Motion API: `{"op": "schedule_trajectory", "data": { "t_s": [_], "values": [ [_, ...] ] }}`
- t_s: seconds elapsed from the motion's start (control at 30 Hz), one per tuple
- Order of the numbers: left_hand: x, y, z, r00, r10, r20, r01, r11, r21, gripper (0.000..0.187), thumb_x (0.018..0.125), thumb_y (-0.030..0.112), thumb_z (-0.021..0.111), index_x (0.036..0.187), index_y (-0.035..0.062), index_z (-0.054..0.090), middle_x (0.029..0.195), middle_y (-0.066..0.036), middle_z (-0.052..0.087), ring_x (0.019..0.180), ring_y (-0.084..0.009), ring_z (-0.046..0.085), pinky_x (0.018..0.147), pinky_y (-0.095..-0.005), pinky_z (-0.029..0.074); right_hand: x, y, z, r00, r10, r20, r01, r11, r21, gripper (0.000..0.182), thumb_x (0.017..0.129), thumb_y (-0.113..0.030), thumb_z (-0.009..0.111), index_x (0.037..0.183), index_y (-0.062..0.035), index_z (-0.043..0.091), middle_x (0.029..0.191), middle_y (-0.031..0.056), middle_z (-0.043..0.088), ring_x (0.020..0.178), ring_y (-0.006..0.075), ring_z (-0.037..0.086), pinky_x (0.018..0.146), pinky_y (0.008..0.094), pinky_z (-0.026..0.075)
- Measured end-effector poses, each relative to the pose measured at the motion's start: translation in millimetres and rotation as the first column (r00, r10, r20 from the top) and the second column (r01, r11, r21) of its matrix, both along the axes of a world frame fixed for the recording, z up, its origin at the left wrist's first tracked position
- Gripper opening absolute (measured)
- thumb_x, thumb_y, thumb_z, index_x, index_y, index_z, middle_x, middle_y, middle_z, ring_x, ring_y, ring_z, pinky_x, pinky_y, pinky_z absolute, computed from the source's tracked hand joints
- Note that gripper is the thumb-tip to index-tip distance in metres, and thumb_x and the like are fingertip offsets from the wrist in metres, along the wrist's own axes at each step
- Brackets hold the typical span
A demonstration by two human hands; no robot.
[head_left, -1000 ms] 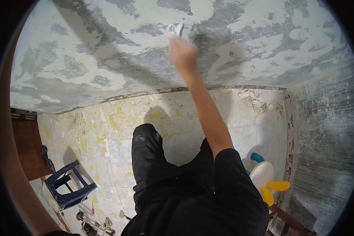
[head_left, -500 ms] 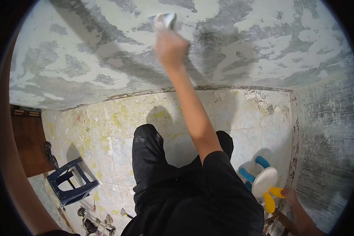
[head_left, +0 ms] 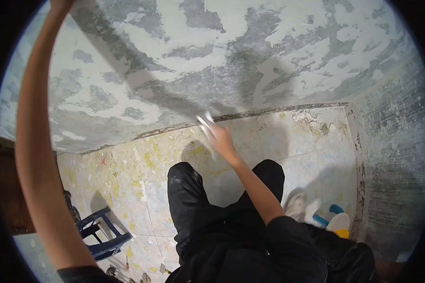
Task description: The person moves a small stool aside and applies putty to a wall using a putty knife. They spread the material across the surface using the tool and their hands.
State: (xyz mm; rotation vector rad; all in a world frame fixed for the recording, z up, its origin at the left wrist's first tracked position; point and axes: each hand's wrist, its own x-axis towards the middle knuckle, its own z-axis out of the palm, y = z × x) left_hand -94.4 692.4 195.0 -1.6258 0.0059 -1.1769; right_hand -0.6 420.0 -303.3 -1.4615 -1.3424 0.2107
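My right hand (head_left: 220, 137) is low in front of me, shut on a small putty knife (head_left: 205, 119). The blade points up-left, near the seam where the patchy grey-and-white plastered wall (head_left: 184, 52) meets the floor. My left arm reaches up along the left side of the view. My left hand (head_left: 61, 4) is at the very top edge against the wall, mostly cut off, so its grip is not visible. My legs in black trousers (head_left: 189, 212) stand below on the floor.
Tiled floor (head_left: 141, 165) is spattered with yellow and white. A dark blue stool (head_left: 104, 233) stands lower left. A white, blue and yellow child stool (head_left: 337, 221) sits by the right wall. Next to it are a white shoe (head_left: 295, 205) and another person's dark clothing (head_left: 349, 259).
My right hand has swept down from high on the wall to near the floor seam with the putty knife. My left arm has risen into view. The view has shifted.
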Motion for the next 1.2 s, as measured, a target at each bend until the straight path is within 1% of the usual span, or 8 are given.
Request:
{"op": "schedule_trajectory", "data": {
  "t_s": [0.2, 0.27, 0.47, 0.5, 0.6, 0.73, 0.97, 1.2],
  "values": [
    [43, -40, -180, 0.94, 0.319, -0.12, -0.34, 0.851, -0.4, 0.065, 0.09, 0.041, 0.056, 0.15, 0.0241, 0.038, 0.152, -0.007, 0.041, 0.143, -0.0306, 0.032, 0.118, -0.0568, 0.019, 13, -112, -70, 0.969, -0.236, -0.079, 0.205, 0.937, -0.282, 0.03, 0.095, -0.021, 0.059, 0.122, -0.0078, 0.066, 0.088, 0.0276, 0.062, 0.064, 0.0359, 0.063, 0.059, 0.0375, 0.047],
    [67, -52, -260, 0.963, -0.151, -0.225, 0.032, 0.888, -0.459, 0.064, 0.088, 0.027, 0.056, 0.149, 0.0234, 0.04, 0.151, -0.007, 0.041, 0.141, -0.0291, 0.035, 0.117, -0.0594, 0.02, 21, -126, -85, 0.97, -0.243, 0.013, 0.232, 0.907, -0.35, 0.031, 0.095, -0.022, 0.059, 0.122, -0.0076, 0.066, 0.082, 0.0272, 0.062, 0.064, 0.0368, 0.063, 0.059, 0.0393, 0.047],
    [35, -51, -622, 0.478, -0.245, -0.844, -0.659, 0.535, -0.529, 0.059, 0.092, 0.026, 0.053, 0.147, 0.0116, 0.04, 0.153, -0.006, 0.041, 0.144, -0.0219, 0.033, 0.117, -0.0402, 0.029, 10, -141, -94, 0.963, -0.269, 0.015, 0.266, 0.941, -0.21, 0.033, 0.095, -0.02, 0.056, 0.125, -0.0108, 0.064, 0.078, 0.0234, 0.062, 0.069, 0.0413, 0.06, 0.061, 0.0477, 0.045],
    [28, -89, -574, 0.226, -0.068, -0.972, -0.655, 0.728, -0.203, 0.065, 0.09, 0.036, 0.056, 0.148, 0.0111, 0.039, 0.155, -0.003, 0.038, 0.147, -0.0219, 0.026, 0.121, -0.0438, 0.019, 8, -148, -93, 0.96, -0.276, 0.036, 0.278, 0.939, -0.201, 0.033, 0.095, -0.02, 0.056, 0.126, -0.0119, 0.064, 0.078, 0.0231, 0.062, 0.07, 0.0416, 0.06, 0.063, 0.0483, 0.046],
    [10, -104, -520, 0.279, -0.346, -0.896, -0.565, 0.695, -0.444, 0.08, 0.077, 0.039, 0.071, 0.148, 0.0226, 0.04, 0.158, -0.003, 0.032, 0.149, -0.0253, 0.022, 0.122, -0.0496, 0.014, 5, -158, -89, 0.954, -0.27, 0.126, 0.298, 0.89, -0.347, 0.033, 0.095, -0.024, 0.057, 0.124, -0.0098, 0.064, 0.08, 0.0233, 0.064, 0.071, 0.0424, 0.062, 0.067, 0.0487, 0.048],
    [11, -98, -370, 0.671, -0.426, -0.607, -0.263, 0.628, -0.732, 0.071, 0.077, 0.017, 0.063, 0.146, 0.0224, 0.046, 0.159, -0.006, 0.031, 0.147, -0.0299, 0.026, 0.12, -0.0543, 0.019, 0, -158, -67, 0.977, -0.208, 0.043, 0.204, 0.868, -0.453, 0.032, 0.096, -0.027, 0.057, 0.121, -0.0088, 0.066, 0.081, 0.0237, 0.065, 0.072, 0.0423, 0.062, 0.069, 0.0493, 0.049],
    [26, -34, -93, 0.995, -0.097, -0.02, 0.088, 0.958, -0.273, 0.056, 0.093, 0.038, 0.053, 0.148, 0.0369, 0.041, 0.157, 0.001, 0.035, 0.147, -0.0301, 0.028, 0.116, -0.0572, 0.024, 4, -139, -98, 0.985, -0.152, 0.075, 0.17, 0.872, -0.458, 0.035, 0.096, -0.025, 0.055, 0.129, -0.0161, 0.061, 0.082, 0.0211, 0.065, 0.072, 0.0418, 0.061, 0.069, 0.0512, 0.048],
    [38, -41, -41, 0.977, 0.03, 0.211, 0.034, 0.955, -0.294, 0.071, 0.08, 0.033, 0.056, 0.148, 0.0194, 0.043, 0.159, -0.01, 0.031, 0.148, -0.037, 0.021, 0.118, -0.0565, 0.016, 14, -107, -115, 0.993, -0.113, -0.045, 0.092, 0.939, -0.331, 0.029, 0.093, -0.023, 0.058, 0.116, -0.0072, 0.066, 0.082, 0.0239, 0.064, 0.072, 0.043, 0.061, 0.065, 0.0493, 0.047]
  ]
}}
